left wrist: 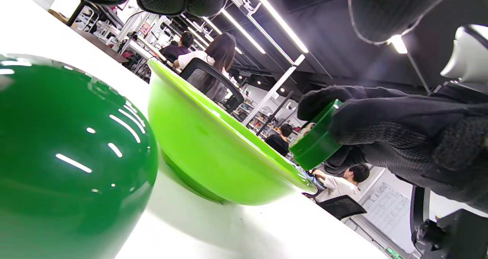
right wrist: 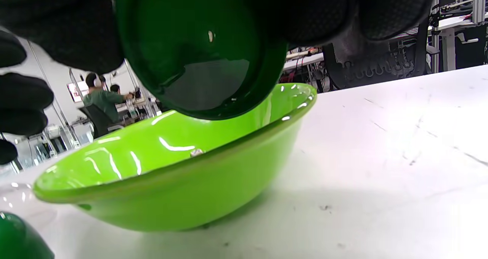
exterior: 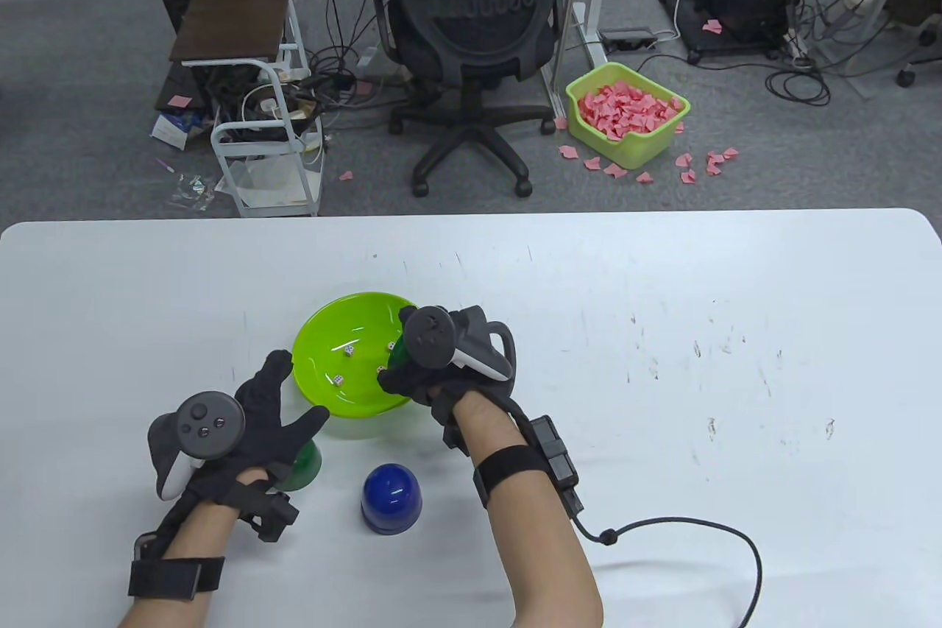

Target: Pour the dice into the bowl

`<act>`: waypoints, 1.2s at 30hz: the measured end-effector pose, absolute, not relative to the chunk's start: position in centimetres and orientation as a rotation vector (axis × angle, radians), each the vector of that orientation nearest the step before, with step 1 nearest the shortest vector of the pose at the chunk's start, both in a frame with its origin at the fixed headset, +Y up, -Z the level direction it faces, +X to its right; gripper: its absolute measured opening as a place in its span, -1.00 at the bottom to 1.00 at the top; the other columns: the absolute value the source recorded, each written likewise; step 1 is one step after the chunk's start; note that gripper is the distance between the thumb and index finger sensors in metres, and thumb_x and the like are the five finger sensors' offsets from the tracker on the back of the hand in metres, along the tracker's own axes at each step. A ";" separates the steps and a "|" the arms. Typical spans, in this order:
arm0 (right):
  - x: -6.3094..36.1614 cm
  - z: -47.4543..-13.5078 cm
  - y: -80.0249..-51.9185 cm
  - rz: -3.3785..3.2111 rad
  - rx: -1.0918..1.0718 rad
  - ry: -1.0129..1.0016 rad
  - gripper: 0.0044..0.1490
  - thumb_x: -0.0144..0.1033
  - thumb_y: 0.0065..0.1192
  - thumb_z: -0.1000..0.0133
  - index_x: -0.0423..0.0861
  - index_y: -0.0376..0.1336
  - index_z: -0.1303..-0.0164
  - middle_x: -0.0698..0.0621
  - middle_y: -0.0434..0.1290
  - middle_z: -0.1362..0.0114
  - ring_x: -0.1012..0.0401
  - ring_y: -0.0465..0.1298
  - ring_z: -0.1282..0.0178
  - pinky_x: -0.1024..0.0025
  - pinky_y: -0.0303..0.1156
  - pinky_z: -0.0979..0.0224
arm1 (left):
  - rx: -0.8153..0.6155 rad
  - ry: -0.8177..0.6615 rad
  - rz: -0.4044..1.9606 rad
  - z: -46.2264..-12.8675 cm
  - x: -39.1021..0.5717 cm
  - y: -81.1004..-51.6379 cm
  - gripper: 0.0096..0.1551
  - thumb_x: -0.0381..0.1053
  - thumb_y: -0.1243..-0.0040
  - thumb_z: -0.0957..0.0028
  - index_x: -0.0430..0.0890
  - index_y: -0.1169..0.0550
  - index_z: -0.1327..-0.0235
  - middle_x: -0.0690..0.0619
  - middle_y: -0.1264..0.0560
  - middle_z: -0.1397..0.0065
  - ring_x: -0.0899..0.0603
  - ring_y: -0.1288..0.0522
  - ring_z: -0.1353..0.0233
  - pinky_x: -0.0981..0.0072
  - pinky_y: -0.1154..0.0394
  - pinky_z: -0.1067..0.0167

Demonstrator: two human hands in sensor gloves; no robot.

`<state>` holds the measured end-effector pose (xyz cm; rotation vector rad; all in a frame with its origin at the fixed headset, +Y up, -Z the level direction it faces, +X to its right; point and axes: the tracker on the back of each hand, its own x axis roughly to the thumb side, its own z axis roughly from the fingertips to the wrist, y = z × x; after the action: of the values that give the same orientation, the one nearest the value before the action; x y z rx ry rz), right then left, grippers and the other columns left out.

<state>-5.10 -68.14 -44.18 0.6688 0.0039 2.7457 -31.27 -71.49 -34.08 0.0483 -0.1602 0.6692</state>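
A lime green bowl (exterior: pixel 353 319) stands on the white table and holds several small white dice (exterior: pixel 349 350). My right hand (exterior: pixel 403 364) grips a dark green dish (exterior: pixel 396 354) and holds it tilted over the bowl's right rim. The right wrist view shows the dish (right wrist: pixel 198 53) above the bowl (right wrist: pixel 183 198), with one die (right wrist: pixel 196 151) showing over the rim. My left hand (exterior: pixel 283 403) is open with fingers spread, left of the bowl and above a green dome cup (exterior: pixel 303 467). The left wrist view shows that dome (left wrist: pixel 65 156), the bowl (left wrist: pixel 206 148) and the dish (left wrist: pixel 314 143).
A blue dome cup (exterior: pixel 391 497) stands on the table in front of the bowl, between my forearms. A black cable (exterior: pixel 721 532) runs from my right wrist across the table's near right. The table's far edge (exterior: pixel 471 214) lies beyond the bowl.
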 end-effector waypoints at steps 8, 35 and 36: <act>-6.8 -44.6 -68.3 2.924 0.722 0.048 0.22 0.21 0.44 -0.05 -0.32 0.02 -0.65 -0.51 0.21 -0.55 -0.25 0.37 -0.14 -0.47 0.25 -0.40 | 0.042 -0.157 0.663 -34.0 -31.2 -71.5 0.16 0.45 -0.18 0.01 -0.03 0.08 -0.61 -0.21 -0.11 -0.67 -0.40 -0.13 -0.63 -0.37 -0.17 -0.51; 3.2 -37.9 -68.9 2.212 0.495 -0.312 0.23 -0.03 0.62 0.03 -0.27 0.00 -0.65 -0.30 0.21 -0.71 -0.29 0.42 -0.33 -0.46 0.29 -0.40 | 0.064 -0.106 0.676 -34.1 -32.9 -71.6 0.16 0.44 -0.18 0.01 -0.03 0.07 -0.61 -0.22 -0.11 -0.67 -0.40 -0.13 -0.63 -0.38 -0.17 -0.50; 3.5 -37.7 -69.1 2.190 0.486 -0.306 0.23 -0.04 0.62 0.03 -0.26 0.00 -0.66 -0.29 0.22 -0.71 -0.29 0.42 -0.34 -0.47 0.28 -0.40 | 0.065 -0.103 0.672 -34.1 -33.0 -71.6 0.15 0.44 -0.18 0.01 -0.03 0.07 -0.61 -0.22 -0.11 -0.67 -0.40 -0.13 -0.63 -0.38 -0.17 -0.50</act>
<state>3.50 -69.06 -37.73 0.4858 -0.3060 2.1897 -32.99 -71.65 -34.07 0.0645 -0.1033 0.6725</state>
